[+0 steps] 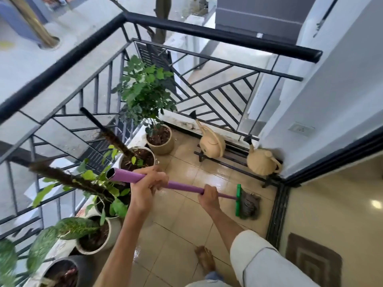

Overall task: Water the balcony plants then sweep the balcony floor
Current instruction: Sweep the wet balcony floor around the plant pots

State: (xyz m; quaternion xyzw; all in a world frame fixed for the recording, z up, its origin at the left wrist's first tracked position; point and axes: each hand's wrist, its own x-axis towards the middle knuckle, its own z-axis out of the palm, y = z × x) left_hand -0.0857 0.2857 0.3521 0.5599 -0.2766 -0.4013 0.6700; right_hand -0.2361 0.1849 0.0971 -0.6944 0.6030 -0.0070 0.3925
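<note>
A broom with a purple handle and a green head with dark bristles rests on the tiled balcony floor near the door threshold. My left hand grips the upper part of the handle. My right hand grips it lower down, close to the head. Several potted plants line the left railing, among them a leafy one in a tan pot and a white pot with a mossy pole. Two beige watering cans sit on a low dark rack.
A black metal railing encloses the balcony on the left and far side. A sliding-door track and an indoor doormat lie at right. My bare foot stands on the wet-looking tiles. A wall socket is on the right wall.
</note>
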